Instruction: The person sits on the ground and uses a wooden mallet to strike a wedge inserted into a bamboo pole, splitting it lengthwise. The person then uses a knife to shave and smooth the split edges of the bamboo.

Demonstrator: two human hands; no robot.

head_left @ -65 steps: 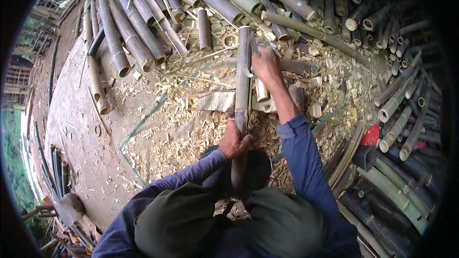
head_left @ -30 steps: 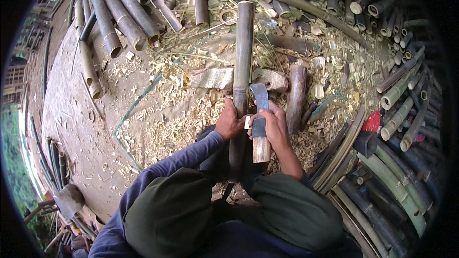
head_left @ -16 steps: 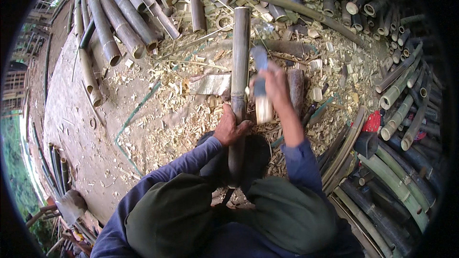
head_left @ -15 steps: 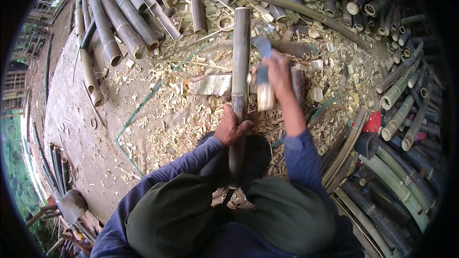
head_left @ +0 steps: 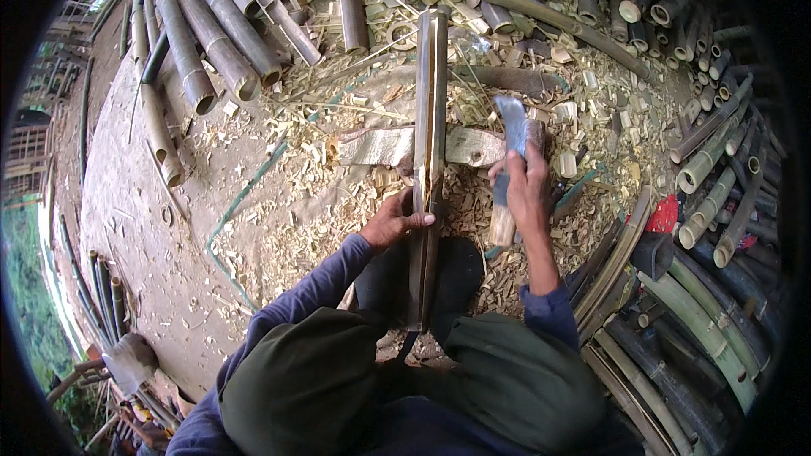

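A dark bamboo pole (head_left: 422,110) stands lengthwise in front of me, with a long open split running along its upper part that shows pale wood. Its near end reaches down between my knees. Thumb across the pole and fingers at its left side, my left hand (head_left: 393,221) grips it below the middle. To its right, apart from the pole, my right hand (head_left: 528,181) is closed round a short chopping knife (head_left: 512,122) with a bluish, slightly curved blade pointing up and a pale wooden handle. Under the pole lies a cut wooden block (head_left: 372,146), partly hidden.
Wood chips (head_left: 287,245) cover the ground around the block. Several bamboo poles (head_left: 220,51) lie at the far left, and a large stack of cut bamboo (head_left: 714,148) fills the right side. A short bamboo piece (head_left: 352,17) stands beyond the block.
A lengthwise split has opened in the bamboo pole, which was whole before. My right hand with the knife has moved right and nearer me, away from the pole. My left hand still holds it.
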